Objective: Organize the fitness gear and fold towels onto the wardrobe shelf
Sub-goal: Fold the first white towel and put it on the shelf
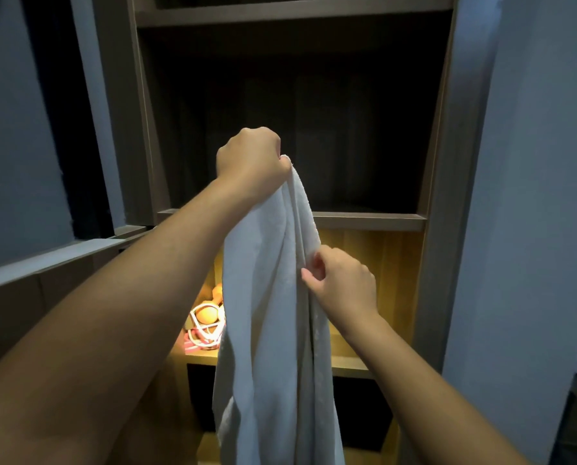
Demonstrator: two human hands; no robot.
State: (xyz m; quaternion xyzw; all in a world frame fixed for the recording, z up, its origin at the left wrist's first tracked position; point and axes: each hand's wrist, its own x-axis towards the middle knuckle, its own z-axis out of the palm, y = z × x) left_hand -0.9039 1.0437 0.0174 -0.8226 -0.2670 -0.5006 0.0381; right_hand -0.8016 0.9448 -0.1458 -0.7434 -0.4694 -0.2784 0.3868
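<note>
Wardrobe of brown wood-grain board fills the middle of the view. Its flat uprights and straight-edged shelves form stacked rectangular compartments, and a smooth grey-blue wall stands to its right. The tall upper compartment is unlit and too dim to tell what it holds; its back panel shows faint vertical grain. A plain shelf board closes it below. Under that board is a lower compartment lit warm yellow, with walls of paler, honey-coloured wood. Lower still is a dark square recess.

In front of the wardrobe hangs a white towel, held in the air and touching no shelf. It is soft, nubbly terry, bunched at the top. It falls in long vertical folds that widen downward and run out of the bottom of the frame, covering much of the lit compartment.

The left hand is raised before the dark compartment, closed in a fist around the towel's gathered top end. The right hand is lower, level with the lit compartment, and pinches a fold at the towel's right edge between thumb and curled fingers.

On the floor of the lit compartment, at its left and partly behind the towel, lies a tangle of thin pink and white cord. Its loops cross a smooth, rounded orange object. A second orange shape behind it is too hidden to identify.
</note>
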